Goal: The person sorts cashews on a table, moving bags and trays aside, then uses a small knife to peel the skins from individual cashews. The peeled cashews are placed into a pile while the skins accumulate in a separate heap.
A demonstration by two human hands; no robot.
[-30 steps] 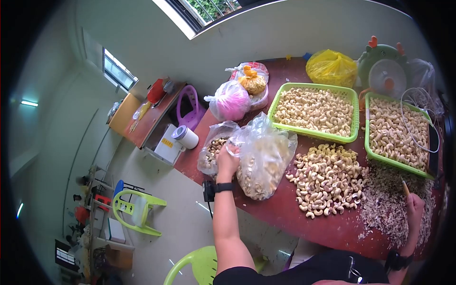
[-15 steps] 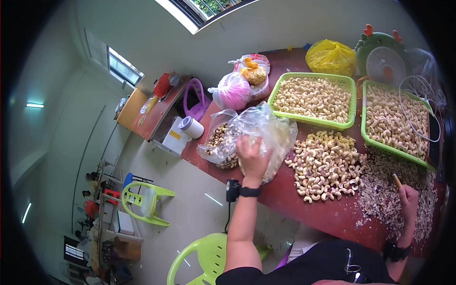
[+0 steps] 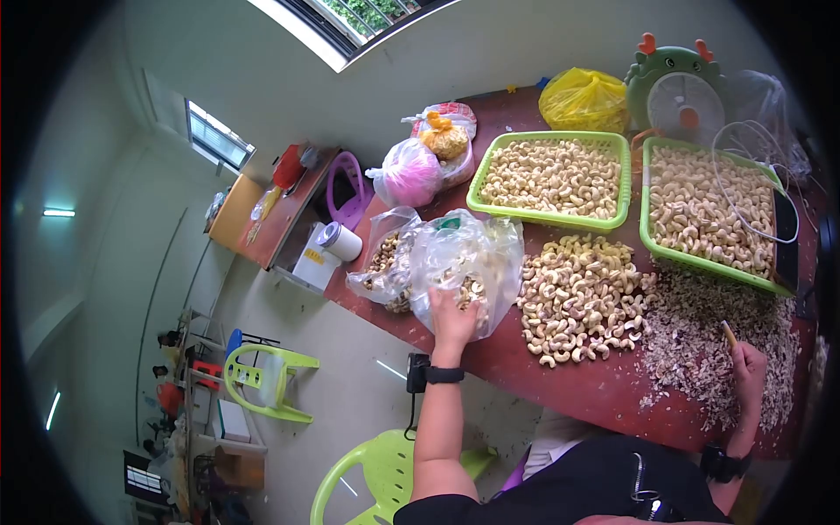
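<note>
My left hand [image 3: 452,322] rests at the mouth of a clear plastic bag [image 3: 429,258], thumb and fingers apart, the fingertips among the cashews [image 3: 472,289] inside. Just left of it is a second clear bag [image 3: 385,229] of darker, unpeeled-looking cashews [image 3: 385,254]. My right hand [image 3: 749,366] is closed around a slim tan-handled tool [image 3: 730,333], its tip pointing up and away. That hand hovers over a spread of skin flakes [image 3: 700,350]. Between the hands lies a loose heap of cashews [image 3: 577,302] on the red table [image 3: 525,376].
Two green baskets [image 3: 551,222] [image 3: 646,201] of pale cashews stand at the back. Behind them are a yellow bag [image 3: 584,98] and a green fan [image 3: 674,96] with a white cable [image 3: 717,166]. Tied bags [image 3: 407,171] and a white tumbler [image 3: 341,241] are leftward. A green chair [image 3: 376,472] stands below.
My left hand has moved down from the top of the bag to its opening, and the plastic is spread so the cashews show. My right hand still holds the tool. The view has shifted slightly.
</note>
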